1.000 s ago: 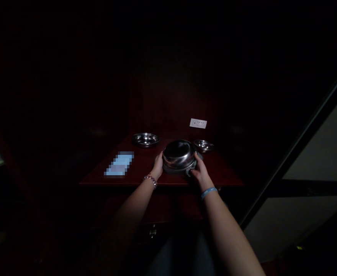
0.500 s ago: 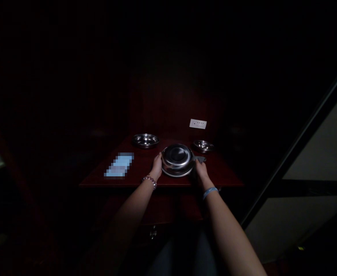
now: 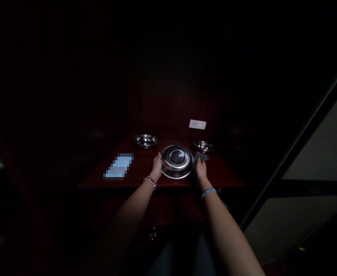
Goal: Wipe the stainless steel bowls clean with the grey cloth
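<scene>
A shiny steel bowl point(image 3: 177, 163), its base turned toward me, is held over the front of the dark red table. My left hand point(image 3: 157, 167) is closed on the bowl's left rim, thumb up. At the bowl's right side, my right hand point(image 3: 201, 168) is closed on a grey cloth point(image 3: 202, 156), which bunches out above the fingers and meets the bowl's edge. Whether the right fingers also grip the rim is hidden.
Two more steel dishes stand at the back: a larger one point(image 3: 145, 142) on the left, a smaller one point(image 3: 203, 146) on the right. A blurred, lit phone-like rectangle point(image 3: 119, 166) lies at left on the table point(image 3: 141, 174). A white socket plate point(image 3: 197, 124) is on the back wall.
The bowl has tipped a little, so its base faces me more. My right hand and the cloth have shifted slightly up along the rim, showing more cloth. My left hand stays put.
</scene>
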A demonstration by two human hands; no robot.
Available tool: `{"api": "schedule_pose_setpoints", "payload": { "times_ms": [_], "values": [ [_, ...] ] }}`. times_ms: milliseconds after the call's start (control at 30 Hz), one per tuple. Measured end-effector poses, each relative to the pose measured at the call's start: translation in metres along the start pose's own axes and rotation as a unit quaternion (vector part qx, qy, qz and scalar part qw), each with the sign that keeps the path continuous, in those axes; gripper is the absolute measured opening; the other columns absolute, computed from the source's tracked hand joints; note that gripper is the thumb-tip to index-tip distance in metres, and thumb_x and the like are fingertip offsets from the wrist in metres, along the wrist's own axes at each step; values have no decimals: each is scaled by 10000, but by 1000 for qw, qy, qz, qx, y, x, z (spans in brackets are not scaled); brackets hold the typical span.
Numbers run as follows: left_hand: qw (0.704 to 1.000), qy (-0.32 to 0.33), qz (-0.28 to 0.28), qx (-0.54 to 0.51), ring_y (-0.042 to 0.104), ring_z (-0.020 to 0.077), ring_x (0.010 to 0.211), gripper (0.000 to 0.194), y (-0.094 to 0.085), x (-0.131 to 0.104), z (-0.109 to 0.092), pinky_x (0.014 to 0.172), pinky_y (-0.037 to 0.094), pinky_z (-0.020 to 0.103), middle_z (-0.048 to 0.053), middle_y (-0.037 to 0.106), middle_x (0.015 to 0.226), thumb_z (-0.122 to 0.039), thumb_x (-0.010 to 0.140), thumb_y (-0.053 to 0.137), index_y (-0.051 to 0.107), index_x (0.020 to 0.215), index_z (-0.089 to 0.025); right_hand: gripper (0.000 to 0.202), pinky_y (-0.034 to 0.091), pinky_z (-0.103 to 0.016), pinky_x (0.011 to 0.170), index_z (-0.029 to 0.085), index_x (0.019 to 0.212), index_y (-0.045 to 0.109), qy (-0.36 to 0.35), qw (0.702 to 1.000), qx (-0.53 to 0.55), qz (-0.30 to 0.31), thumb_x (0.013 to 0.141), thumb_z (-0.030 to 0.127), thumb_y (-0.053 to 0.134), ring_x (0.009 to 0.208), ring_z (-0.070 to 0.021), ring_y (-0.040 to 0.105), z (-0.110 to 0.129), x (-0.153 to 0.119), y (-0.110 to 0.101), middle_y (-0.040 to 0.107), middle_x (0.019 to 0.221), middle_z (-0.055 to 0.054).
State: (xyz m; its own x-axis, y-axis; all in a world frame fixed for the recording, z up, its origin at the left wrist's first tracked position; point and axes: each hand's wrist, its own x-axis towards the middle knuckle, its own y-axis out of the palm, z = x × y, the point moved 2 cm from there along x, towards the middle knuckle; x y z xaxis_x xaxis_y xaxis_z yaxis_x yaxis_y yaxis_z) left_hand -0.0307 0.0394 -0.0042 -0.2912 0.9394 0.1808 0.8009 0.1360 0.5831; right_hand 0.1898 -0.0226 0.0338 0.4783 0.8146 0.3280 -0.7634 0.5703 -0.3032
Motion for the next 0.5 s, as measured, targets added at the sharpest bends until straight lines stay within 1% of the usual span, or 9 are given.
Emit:
{"api": "schedule_pose_setpoints", "payload": {
  "times_ms": [33,67,100,200,267,333,400,500],
  "values": [
    [1000,6,4,11,672,215,859,427,0,0,0,869,502,342,63,739,840,-585,830,713,698,839,-158,558,543,-364,936,65,1287,669,27,1000,0,-6,1015,414,329,1118,-294,723,3,-2,-4,739,1194,-231],
    [1000,11,5,21,663,211,834,444,0,0,1,847,499,338,56,726,816,-605,822,712,687,818,-162,570,532,-377,965,76,1303,662,35,999,-4,-10,1021,437,323,1155,-302,706,7,-4,-7,727,1226,-229],
    [999,15,7,31,653,205,810,456,-1,1,2,828,495,333,49,715,798,-619,815,711,678,801,-165,578,519,-392,990,90,1308,661,26,1000,-11,-11,1025,458,316,1180,-312,691,11,-7,-11,719,1245,-225],
    [999,26,11,43,632,192,773,468,-2,3,5,798,486,322,40,699,784,-635,811,704,665,784,-170,577,489,-425,1040,126,1289,678,-40,998,-45,4,1025,491,317,1206,-325,665,19,-13,-15,710,1266,-205],
    [998,34,15,45,628,191,771,461,-2,4,7,793,484,319,40,699,791,-631,817,697,667,793,-171,569,472,-432,1068,138,1299,673,-90,994,-62,28,1021,489,322,1222,-317,647,21,-16,-12,702,1283,-190],
    [997,43,16,54,624,193,772,447,-3,6,9,790,485,320,42,697,789,-619,829,685,668,788,-174,556,445,-437,1111,145,1347,643,-138,986,-68,60,1012,465,337,1267,-301,614,20,-18,-6,679,1333,-172],
    [996,51,17,66,620,196,776,422,-3,7,10,794,485,324,47,697,793,-592,847,669,669,779,-176,555,400,-439,1168,140,1432,575,-183,977,-69,90,996,413,365,1346,-282,557,17,-19,1,622,1428,-160],
    [995,54,24,82,619,197,780,366,-3,8,12,806,484,330,53,701,807,-529,876,639,672,779,-178,609,311,-448,1242,117,1539,448,-233,963,-87,106,967,322,390,1478,-261,418,14,-22,9,469,1584,-155]
  ]
}}
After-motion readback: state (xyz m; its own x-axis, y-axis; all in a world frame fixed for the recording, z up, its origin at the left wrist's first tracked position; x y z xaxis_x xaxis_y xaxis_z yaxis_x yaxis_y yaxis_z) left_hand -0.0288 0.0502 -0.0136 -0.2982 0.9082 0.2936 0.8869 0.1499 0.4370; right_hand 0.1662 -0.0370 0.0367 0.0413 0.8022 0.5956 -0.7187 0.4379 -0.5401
